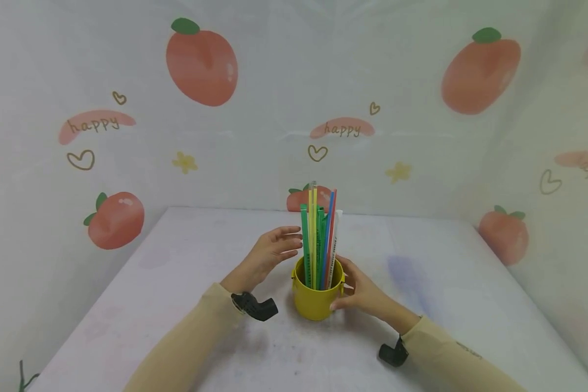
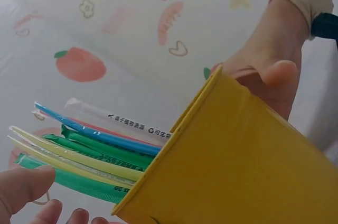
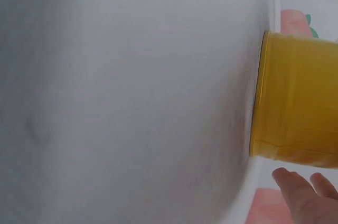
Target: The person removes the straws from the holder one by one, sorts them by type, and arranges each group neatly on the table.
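Observation:
A yellow bucket (image 1: 315,305) stands upright on the table. It holds several wrapped straws (image 1: 318,245) in green, yellow, blue, red and white. My left hand (image 1: 271,247) is raised at the left of the straws, its fingers loosely bent and its fingertips right beside the green wrappers. Around the bucket's right side curves my right hand (image 1: 360,291), thumb in front and fingers partly hidden behind. In the right wrist view, a narrow gap shows between the bucket (image 3: 296,100) and the fingertips (image 3: 282,174). The left wrist view has the straws (image 2: 105,150) projecting past the rim.
The white tabletop (image 1: 201,245) bears a faint bluish patch (image 1: 411,277) to the right. A white curtain (image 1: 274,71) printed with peaches, hearts and lettering hangs behind the table and along its sides. Dark wrist cameras (image 1: 255,306) are strapped over the beige sleeves.

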The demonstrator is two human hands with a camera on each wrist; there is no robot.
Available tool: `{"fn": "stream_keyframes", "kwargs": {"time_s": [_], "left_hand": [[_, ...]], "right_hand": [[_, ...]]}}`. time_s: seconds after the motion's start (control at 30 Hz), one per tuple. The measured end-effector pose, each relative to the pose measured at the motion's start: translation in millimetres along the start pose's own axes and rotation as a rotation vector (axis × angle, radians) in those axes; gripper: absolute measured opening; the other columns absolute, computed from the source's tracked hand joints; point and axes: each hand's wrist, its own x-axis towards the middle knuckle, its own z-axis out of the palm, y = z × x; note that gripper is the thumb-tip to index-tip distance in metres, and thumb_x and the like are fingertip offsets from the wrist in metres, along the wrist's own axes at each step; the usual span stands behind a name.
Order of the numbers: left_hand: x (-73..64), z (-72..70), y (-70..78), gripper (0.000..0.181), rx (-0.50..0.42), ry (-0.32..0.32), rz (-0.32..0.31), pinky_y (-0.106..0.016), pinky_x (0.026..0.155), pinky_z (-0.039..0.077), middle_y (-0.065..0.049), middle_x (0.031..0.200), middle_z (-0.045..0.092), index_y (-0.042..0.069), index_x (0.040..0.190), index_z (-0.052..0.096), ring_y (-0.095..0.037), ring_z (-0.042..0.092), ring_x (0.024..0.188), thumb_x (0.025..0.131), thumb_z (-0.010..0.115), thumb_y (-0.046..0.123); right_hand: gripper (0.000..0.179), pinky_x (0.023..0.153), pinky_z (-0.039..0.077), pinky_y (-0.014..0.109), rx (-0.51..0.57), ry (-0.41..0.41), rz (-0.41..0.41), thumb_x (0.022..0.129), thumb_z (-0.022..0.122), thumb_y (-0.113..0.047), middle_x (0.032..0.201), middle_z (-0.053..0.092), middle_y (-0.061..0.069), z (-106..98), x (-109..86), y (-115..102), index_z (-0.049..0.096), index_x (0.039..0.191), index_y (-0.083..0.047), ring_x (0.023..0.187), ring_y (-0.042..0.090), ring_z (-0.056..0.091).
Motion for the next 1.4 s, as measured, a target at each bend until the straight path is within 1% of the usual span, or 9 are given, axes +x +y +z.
{"fn": "stream_keyframes", "kwargs": {"time_s": [0.13, 0.3, 0.4, 0.6, 0.7, 0.87, 1.03, 1.2, 1.4], "left_hand": [[1.8, 1.7, -2.3, 0.042, 0.007, 0.001, -0.002, -0.036, 0.093, 0.046, -0.011, 0.122, 0.057, 0.007, 0.124, 0.054, -0.022, 0.057, 0.108, 0.086, 0.067, 0.015], [3.8, 2.9, -5.0, 0.04, 0.022, 0.0, 0.0, -0.036, 0.092, 0.048, -0.012, 0.119, 0.057, 0.005, 0.123, 0.053, -0.021, 0.058, 0.105, 0.086, 0.066, 0.013], [4.4, 3.9, -5.2, 0.04, 0.029, 0.005, -0.002, -0.036, 0.091, 0.048, -0.013, 0.119, 0.057, 0.004, 0.123, 0.053, -0.02, 0.059, 0.103, 0.086, 0.066, 0.012], [5.0, 7.0, -5.0, 0.041, 0.033, 0.014, -0.027, -0.036, 0.091, 0.048, -0.014, 0.118, 0.057, 0.003, 0.123, 0.052, -0.02, 0.059, 0.1, 0.085, 0.067, 0.01], [5.1, 8.5, -5.6, 0.042, 0.041, 0.014, -0.031, -0.035, 0.09, 0.048, -0.013, 0.118, 0.057, 0.003, 0.122, 0.052, -0.019, 0.059, 0.1, 0.084, 0.068, 0.009], [6.4, 10.4, -7.8, 0.042, 0.038, 0.018, -0.036, -0.034, 0.09, 0.048, -0.013, 0.116, 0.058, 0.003, 0.122, 0.052, -0.018, 0.059, 0.099, 0.084, 0.068, 0.007], [7.4, 11.8, -8.4, 0.042, 0.044, 0.033, -0.053, -0.034, 0.091, 0.048, -0.013, 0.116, 0.058, 0.003, 0.122, 0.052, -0.018, 0.059, 0.099, 0.083, 0.069, 0.008], [7.8, 12.1, -9.1, 0.04, 0.048, 0.043, -0.059, -0.034, 0.09, 0.049, -0.013, 0.114, 0.058, 0.003, 0.12, 0.053, -0.018, 0.06, 0.097, 0.083, 0.069, 0.007], [8.0, 12.4, -9.2, 0.037, 0.057, 0.043, -0.056, -0.033, 0.089, 0.049, -0.012, 0.109, 0.06, 0.003, 0.117, 0.055, -0.017, 0.06, 0.094, 0.083, 0.069, 0.008]], "right_hand": [[0.097, 0.1, 0.036, 0.051, 0.006, 0.004, 0.01, 0.068, 0.082, -0.013, 0.149, 0.023, 0.016, 1, 0.9, 1, 0.022, 0.145, -0.012, 0.13, 0.042, 0.03], [0.093, 0.099, 0.038, 0.048, -0.004, 0.011, 0.044, 0.067, 0.083, -0.014, 0.144, 0.031, 0.016, 3, 2.0, 2, 0.027, 0.141, -0.01, 0.128, 0.041, 0.034], [0.091, 0.098, 0.039, 0.049, -0.021, 0.012, 0.059, 0.068, 0.083, -0.015, 0.141, 0.035, 0.016, 3, 3.1, 2, 0.028, 0.14, -0.008, 0.126, 0.04, 0.037], [0.09, 0.096, 0.04, 0.052, -0.061, 0.02, 0.088, 0.068, 0.083, -0.021, 0.136, 0.041, 0.015, 4, 3.6, 0, 0.031, 0.139, -0.007, 0.123, 0.04, 0.04], [0.089, 0.096, 0.04, 0.053, -0.055, 0.02, 0.099, 0.067, 0.084, -0.02, 0.134, 0.044, 0.013, 4, 4.1, 0, 0.032, 0.138, -0.008, 0.122, 0.039, 0.042], [0.094, 0.097, 0.039, 0.053, -0.035, -0.005, 0.111, 0.066, 0.085, -0.019, 0.135, 0.044, 0.013, 4, 5.1, 3, 0.029, 0.141, -0.007, 0.122, 0.038, 0.043], [0.098, 0.1, 0.034, 0.055, -0.04, -0.029, 0.137, 0.067, 0.084, -0.019, 0.138, 0.042, 0.012, 2, 6.0, 5, 0.025, 0.144, -0.007, 0.124, 0.036, 0.041], [0.096, 0.102, 0.032, 0.053, -0.028, -0.046, 0.17, 0.068, 0.084, -0.017, 0.138, 0.043, 0.009, 1, 5.9, 6, 0.026, 0.144, -0.008, 0.125, 0.034, 0.04], [0.093, 0.102, 0.032, 0.052, -0.038, -0.043, 0.182, 0.066, 0.084, -0.017, 0.135, 0.046, 0.008, 1, 6.5, 7, 0.03, 0.142, -0.009, 0.124, 0.033, 0.041]]}}
